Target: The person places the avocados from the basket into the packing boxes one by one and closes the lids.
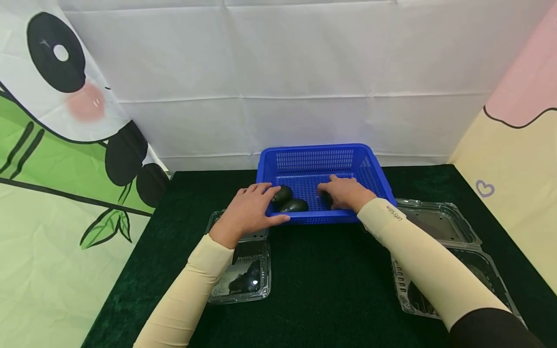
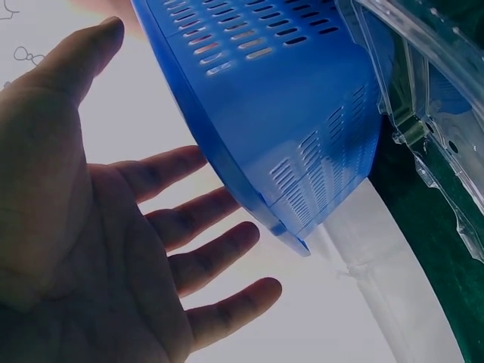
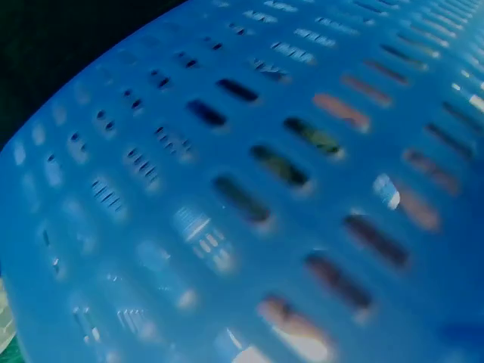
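A blue plastic basket [image 1: 313, 220] stands at the back of the table. Two dark green avocados, one at the left wall [image 1: 283, 194] and one nearer the front [image 1: 296, 205], lie inside it. My right hand [image 1: 348, 192] reaches over the front right rim and grips another dark avocado [image 1: 326, 198], mostly hidden by the fingers. At the basket's left rim is my left hand [image 1: 249, 209], fingers extended and thumb apart; in the left wrist view its palm [image 2: 113, 234] holds nothing. Slotted basket wall [image 3: 189, 280] fills the right wrist view, with skin and green showing through.
An open clear clamshell box [image 1: 266, 290] with dark avocados [image 1: 251, 278] inside lies front left, partly under the left arm. Another open clamshell [image 1: 439, 220] is at the right, partly behind the right forearm. Dark green cloth [image 1: 326, 280] covers the table; a white sheet [image 1: 304, 72] hangs behind.
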### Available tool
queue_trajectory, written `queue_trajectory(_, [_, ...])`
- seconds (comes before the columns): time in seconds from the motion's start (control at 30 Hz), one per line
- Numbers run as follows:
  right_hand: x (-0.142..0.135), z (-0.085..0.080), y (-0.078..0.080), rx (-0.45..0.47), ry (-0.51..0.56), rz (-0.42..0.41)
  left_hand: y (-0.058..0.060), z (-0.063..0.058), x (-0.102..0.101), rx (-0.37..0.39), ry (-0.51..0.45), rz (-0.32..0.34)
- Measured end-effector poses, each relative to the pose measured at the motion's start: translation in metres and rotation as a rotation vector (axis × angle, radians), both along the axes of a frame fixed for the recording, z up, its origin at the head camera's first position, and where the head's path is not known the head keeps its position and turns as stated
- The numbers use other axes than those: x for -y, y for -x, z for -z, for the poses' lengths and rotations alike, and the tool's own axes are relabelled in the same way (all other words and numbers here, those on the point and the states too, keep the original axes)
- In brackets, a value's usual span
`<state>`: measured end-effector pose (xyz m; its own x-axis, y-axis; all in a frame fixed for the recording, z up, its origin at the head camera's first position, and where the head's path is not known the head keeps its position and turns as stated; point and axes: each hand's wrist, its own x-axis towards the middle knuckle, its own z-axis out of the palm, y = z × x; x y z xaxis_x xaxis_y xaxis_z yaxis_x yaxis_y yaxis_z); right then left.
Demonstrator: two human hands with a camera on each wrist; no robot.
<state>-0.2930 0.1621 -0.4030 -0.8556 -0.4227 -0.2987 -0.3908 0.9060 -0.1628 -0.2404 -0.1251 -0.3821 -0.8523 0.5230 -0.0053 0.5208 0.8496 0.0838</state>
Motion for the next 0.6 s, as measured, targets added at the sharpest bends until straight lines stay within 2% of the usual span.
queue_trajectory(0.2, [-0.009,-0.009,0.000,-0.077,0.022,-0.003,-0.001,-0.001,-0.001,-0.008,0.004,-0.002])
queue_trajectory(0.4, [-0.022,-0.036,-0.007,-0.169,0.047,0.000,-0.002,-0.001,-0.001,-0.004,-0.005,-0.007])
queue_trajectory(0.6, [-0.040,-0.060,-0.021,-0.278,0.079,-0.024,-0.003,-0.001,-0.001,-0.010,0.008,-0.006])
